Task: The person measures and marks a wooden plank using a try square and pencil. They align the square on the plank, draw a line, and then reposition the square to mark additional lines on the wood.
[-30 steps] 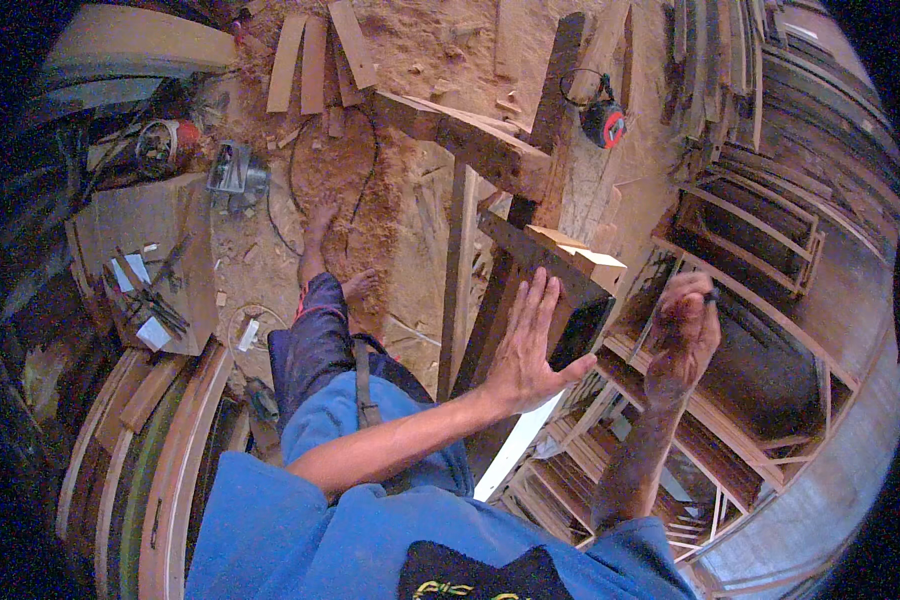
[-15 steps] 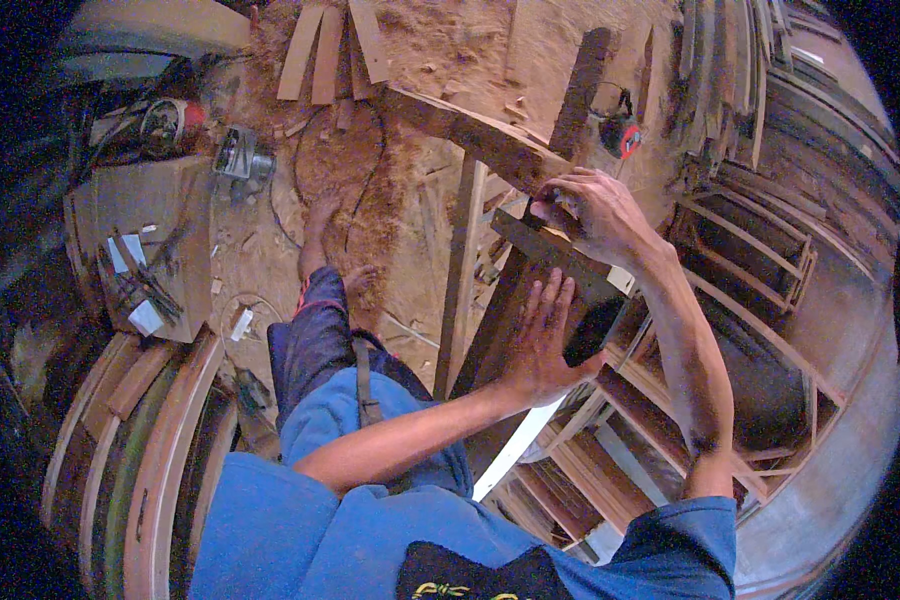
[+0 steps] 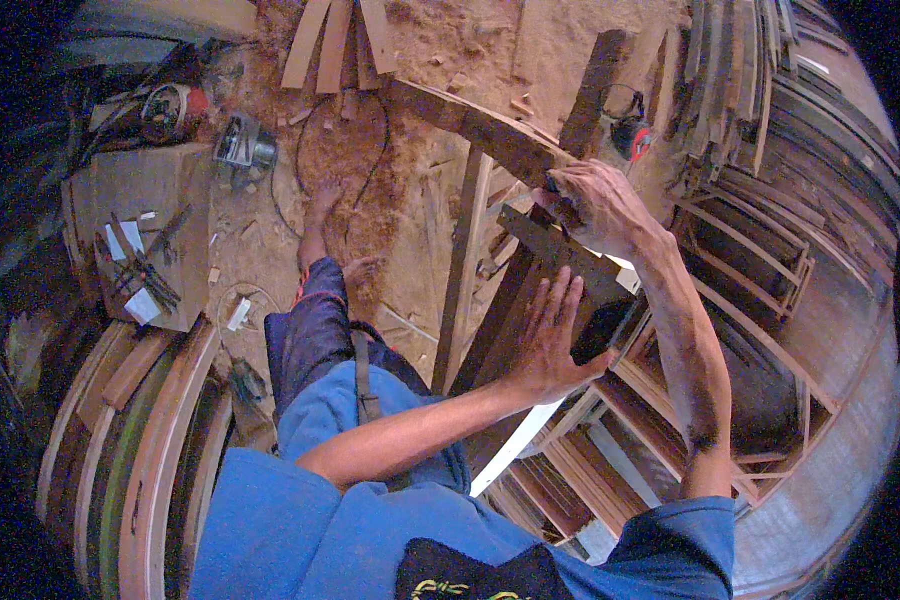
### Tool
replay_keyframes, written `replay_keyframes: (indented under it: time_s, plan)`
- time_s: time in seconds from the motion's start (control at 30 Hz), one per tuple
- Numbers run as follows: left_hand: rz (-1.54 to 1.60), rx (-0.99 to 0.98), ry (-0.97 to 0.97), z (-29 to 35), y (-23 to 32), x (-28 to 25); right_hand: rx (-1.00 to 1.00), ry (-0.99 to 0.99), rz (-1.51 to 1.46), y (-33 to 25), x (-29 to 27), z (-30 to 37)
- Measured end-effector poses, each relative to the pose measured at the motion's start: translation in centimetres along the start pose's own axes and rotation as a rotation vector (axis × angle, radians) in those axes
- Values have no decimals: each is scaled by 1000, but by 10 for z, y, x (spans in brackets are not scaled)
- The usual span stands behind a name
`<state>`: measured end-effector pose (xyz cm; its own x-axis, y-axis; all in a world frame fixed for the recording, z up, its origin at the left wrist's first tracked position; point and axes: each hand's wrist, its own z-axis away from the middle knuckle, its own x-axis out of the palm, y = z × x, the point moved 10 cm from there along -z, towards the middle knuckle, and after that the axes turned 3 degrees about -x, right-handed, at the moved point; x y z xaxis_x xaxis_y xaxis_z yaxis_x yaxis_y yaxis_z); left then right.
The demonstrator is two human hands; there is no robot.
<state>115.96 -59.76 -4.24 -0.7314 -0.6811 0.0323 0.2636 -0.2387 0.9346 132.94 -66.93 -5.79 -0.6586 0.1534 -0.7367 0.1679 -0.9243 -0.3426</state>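
My left hand (image 3: 548,345) lies flat with its fingers stretched out, pressing on a dark wooden board (image 3: 492,325) in front of me. Across the far end of that board runs a narrow dark wooden strip (image 3: 545,238). Just beyond the strip, my right hand (image 3: 605,208) is closed, its fingers curled around a small dark thing. Most of that thing is hidden by the fingers, so its kind cannot be made out. A rough-edged plank (image 3: 475,122) reaches toward the right hand's fingertips.
Slatted wooden frames (image 3: 750,250) and stacked timber (image 3: 725,80) stand on the right. At left are a box-like stand (image 3: 160,235) with tools, a power tool (image 3: 245,142) and curved wooden pieces (image 3: 155,450). Sawdust and a cable (image 3: 383,130) lie on the floor. A red-and-black object (image 3: 632,138) sits beyond.
My right hand has turned slightly, and its fingers are curled more tightly downward around the dark thing. The left hand keeps its place on the board. The view has shifted a little.
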Motion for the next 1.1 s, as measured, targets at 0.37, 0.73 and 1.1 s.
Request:
replay_keyframes:
  time_s: [0.37, 0.73, 1.1]
  plan:
    - [-8, 9, 18, 1, 2, -3, -127, 77, -6, -17, -7, 6]
    - [37, -11, 22, 2, 1, -6, -4, 48, 56, -33, -62, 25]
    - [-13, -9, -2, 1, 0, 1, -46, -38, 36, -2, 16, -7]
